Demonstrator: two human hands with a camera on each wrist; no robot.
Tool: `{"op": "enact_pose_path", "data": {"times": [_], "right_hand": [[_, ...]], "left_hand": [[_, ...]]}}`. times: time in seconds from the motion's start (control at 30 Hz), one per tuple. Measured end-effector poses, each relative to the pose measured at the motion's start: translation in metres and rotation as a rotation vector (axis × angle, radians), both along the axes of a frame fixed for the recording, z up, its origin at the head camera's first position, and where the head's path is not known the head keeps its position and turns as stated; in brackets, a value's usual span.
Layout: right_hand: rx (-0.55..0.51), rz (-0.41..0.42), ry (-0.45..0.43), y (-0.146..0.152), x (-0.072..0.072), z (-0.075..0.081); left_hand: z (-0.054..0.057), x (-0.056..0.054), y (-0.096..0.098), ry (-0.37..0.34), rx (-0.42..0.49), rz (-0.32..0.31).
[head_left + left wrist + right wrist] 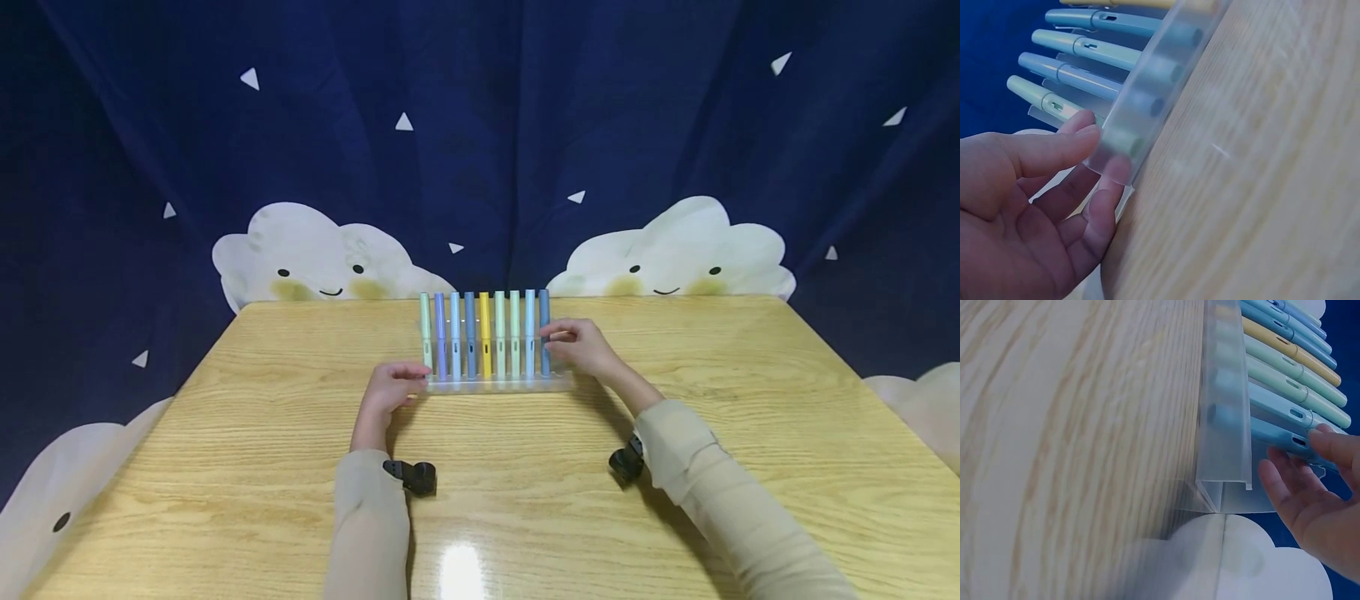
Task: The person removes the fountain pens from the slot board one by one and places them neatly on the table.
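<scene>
A clear plastic pen stand (495, 387) holds a row of several capped pens upright on the wooden table. At its left end, my left hand (390, 387) grips the stand's corner between thumb and fingers, beside a pale green pen (1029, 92). My right hand (588, 348) pinches the dark blue pen (1275, 435) at the right end of the row, near where cap and barrel meet. That pen's lower end sits in the stand. A yellow pen (485, 312) stands mid-row, among blue, purple and pale green ones.
The wooden table (247, 433) runs back to a dark blue curtain (480, 125) with white clouds and triangles. Small black wrist cameras (420, 478) are strapped to both sleeves. Glare shows on the near tabletop.
</scene>
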State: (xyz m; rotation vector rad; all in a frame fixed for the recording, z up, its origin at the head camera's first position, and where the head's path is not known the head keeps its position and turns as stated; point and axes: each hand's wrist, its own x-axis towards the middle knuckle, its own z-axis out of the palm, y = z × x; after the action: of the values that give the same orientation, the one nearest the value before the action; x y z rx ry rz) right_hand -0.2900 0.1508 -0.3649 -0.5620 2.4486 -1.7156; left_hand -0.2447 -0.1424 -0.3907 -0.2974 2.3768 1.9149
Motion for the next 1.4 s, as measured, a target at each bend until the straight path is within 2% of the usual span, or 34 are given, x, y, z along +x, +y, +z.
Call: {"op": "enact_pose_path", "data": {"times": [0.17, 0.4, 0.97, 1.4], "right_hand": [[-0.006, -0.013, -0.023, -0.002, 0.002, 0.003], [0.002, -0.072, -0.003, -0.006, 0.001, 0.004], [-0.006, -0.100, 0.219, -0.005, 0.002, 0.008], [-0.052, -0.125, 0.251, 0.000, 0.003, 0.015]], "left_hand": [[0.000, 0.000, 0.001, -0.008, 0.001, 0.014], [-0.001, 0.002, -0.001, -0.006, 0.009, 0.018], [-0.005, 0.001, -0.003, -0.027, 0.029, 0.024], [-0.007, 0.001, -0.004, -0.030, 0.056, 0.032]]}}
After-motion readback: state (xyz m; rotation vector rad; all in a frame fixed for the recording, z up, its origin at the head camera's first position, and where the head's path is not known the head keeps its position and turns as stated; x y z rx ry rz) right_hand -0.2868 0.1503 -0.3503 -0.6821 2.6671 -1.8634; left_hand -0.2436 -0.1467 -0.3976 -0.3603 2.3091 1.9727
